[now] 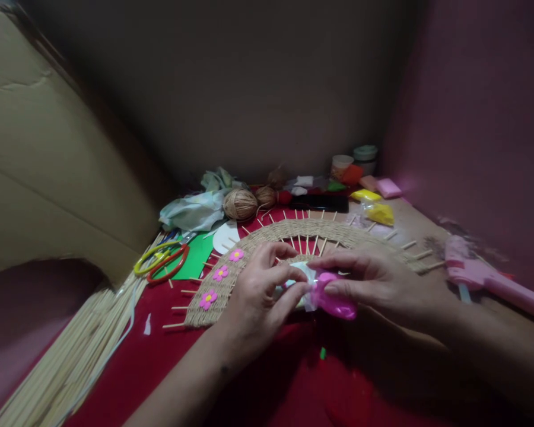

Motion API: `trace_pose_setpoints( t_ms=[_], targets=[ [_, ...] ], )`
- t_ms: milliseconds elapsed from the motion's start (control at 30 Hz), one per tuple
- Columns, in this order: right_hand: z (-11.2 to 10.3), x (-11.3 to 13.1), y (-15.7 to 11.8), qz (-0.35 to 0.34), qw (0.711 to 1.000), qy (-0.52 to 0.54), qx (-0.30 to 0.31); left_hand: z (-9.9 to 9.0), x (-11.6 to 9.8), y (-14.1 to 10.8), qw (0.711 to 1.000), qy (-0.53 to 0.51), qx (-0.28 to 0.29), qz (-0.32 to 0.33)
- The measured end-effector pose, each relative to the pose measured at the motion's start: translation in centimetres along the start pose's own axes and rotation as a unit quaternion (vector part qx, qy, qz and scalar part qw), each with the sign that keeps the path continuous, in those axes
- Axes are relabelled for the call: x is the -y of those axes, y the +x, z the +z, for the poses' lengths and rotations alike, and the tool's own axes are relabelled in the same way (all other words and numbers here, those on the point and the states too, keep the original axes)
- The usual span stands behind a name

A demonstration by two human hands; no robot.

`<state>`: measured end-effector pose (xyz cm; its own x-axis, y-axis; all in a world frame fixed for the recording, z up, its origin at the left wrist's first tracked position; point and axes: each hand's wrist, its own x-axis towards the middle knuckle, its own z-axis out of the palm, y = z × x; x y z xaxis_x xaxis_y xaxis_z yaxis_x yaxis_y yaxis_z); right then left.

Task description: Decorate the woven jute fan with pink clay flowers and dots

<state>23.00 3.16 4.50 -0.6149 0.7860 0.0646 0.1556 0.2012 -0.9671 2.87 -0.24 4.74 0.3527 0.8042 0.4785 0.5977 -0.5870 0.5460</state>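
Note:
My left hand [267,290] pinches the clear wrapper at the left end of a magenta packet [338,299]. From the right, my right hand [374,281] holds the same packet between thumb and fingers. Both hands are over a half-round woven twine piece [253,243] with thin sticks poking out along its rim. Pink flowers [208,299] with yellow centres sit on its left part. Something pale, partly hidden by my fingers, lies beneath the wrapper.
Scissors [167,264] and green sheets [200,255] lie left, beside long sticks [80,350]. Twine balls [240,204], a black phone-like slab [320,203], yellow packets [380,213] and a cup [341,166] stand behind. A pink glue gun [485,276] is at right.

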Motion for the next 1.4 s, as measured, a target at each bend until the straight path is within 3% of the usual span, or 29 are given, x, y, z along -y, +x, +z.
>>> trace_pose_setpoints(
  t_ms=[133, 300, 400, 567, 733, 833, 967, 1033, 1167, 1400],
  targets=[
    [0.4, -0.2, -0.1, -0.046, 0.998, -0.028, -0.024, 0.3, 0.4, -0.1, 0.999, -0.013, 0.032, -0.022],
    [0.6, -0.4, -0.2, -0.039, 0.997, -0.046, -0.037, 0.4, 0.2, -0.1, 0.995, -0.033, 0.081, -0.053],
    [0.6, -0.5, -0.2, -0.041, 0.996, -0.063, -0.048, 0.6, 0.0, 0.0, 0.994, -0.038, 0.076, -0.067],
    [0.7, -0.4, -0.2, -0.021, 0.998, -0.049, 0.046, 0.7, -0.5, -0.1, 0.989, -0.09, 0.093, -0.072],
    [0.8, -0.3, -0.6, -0.012, 0.998, -0.027, 0.052, -0.3, -1.3, -0.2, 0.978, -0.152, 0.111, -0.096],
    [0.7, -0.2, -0.7, 0.022, 0.999, 0.008, 0.043, -1.4, -1.2, -0.2, 0.957, -0.249, 0.093, -0.119],
    [0.6, 0.3, -0.6, 0.064, 0.996, 0.013, 0.056, -2.5, -0.3, 0.1, 0.901, -0.403, -0.027, -0.161],
    [0.7, 0.8, -0.8, 0.06, 0.995, -0.032, 0.077, -2.4, 0.2, 0.3, 0.88, -0.434, -0.058, -0.185],
    [1.1, 1.3, -1.1, 0.059, 0.982, -0.12, 0.13, -1.7, 1.1, 0.6, 0.854, -0.472, -0.054, -0.211],
    [1.4, 1.1, -1.0, 0.065, 0.976, -0.143, 0.153, -1.6, 0.8, 0.8, 0.805, -0.531, -0.031, -0.264]
  ],
)
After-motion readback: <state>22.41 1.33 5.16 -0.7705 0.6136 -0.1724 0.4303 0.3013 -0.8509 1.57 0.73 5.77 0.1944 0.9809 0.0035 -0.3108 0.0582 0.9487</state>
